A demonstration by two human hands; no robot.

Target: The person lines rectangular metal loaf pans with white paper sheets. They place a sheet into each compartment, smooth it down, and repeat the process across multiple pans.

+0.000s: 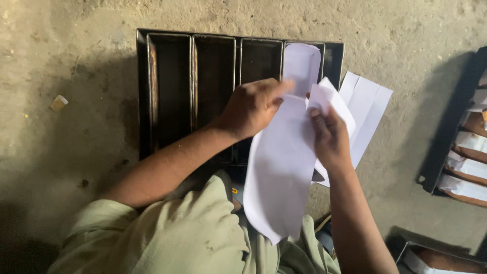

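A black metal baking tray (144, 91) with several long narrow compartments lies on the concrete floor. The rightmost compartment holds a white paper liner (302, 63). My left hand (251, 106) pinches the top of a long white paper sheet (279, 172) that hangs down toward my lap. The fingers of my right hand (329, 137) grip the same sheet's right edge together with a small stack of white papers (368, 106) fanned out over the tray's right edge.
Another black tray (456, 127) with paper-lined brown loaves stands at the right edge. A third tray corner (431, 253) shows at the bottom right. A small pale scrap (58, 103) lies on the floor at left. My knee in olive trousers (177, 238) fills the foreground.
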